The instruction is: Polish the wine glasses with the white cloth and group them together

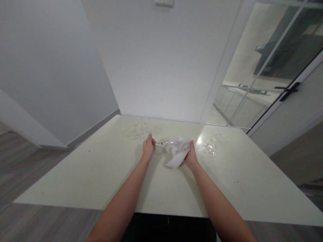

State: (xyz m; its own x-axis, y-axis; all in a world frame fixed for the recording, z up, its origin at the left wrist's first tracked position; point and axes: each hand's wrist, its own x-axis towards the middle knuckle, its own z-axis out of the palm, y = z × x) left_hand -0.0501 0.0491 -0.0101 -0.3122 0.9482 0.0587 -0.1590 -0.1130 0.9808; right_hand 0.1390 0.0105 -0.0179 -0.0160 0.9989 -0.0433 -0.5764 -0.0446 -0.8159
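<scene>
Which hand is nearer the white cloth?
Right. The right hand grips the white cloth at its right side; the left hand is off to the cloth's left, holding the thin end of the clear glass.

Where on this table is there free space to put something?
Mostly bare: table front, outside the left arm and outside the right arm. Crowded: farther back, with left hand, cloth, right hand, and clear glassware on both sides.

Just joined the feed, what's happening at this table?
The left hand grips the thin end of a clear glass piece, held sideways over the table. The right hand holds a white cloth around its wider end. More clear glassware sits in two groups, one on the left, one on the right.
</scene>
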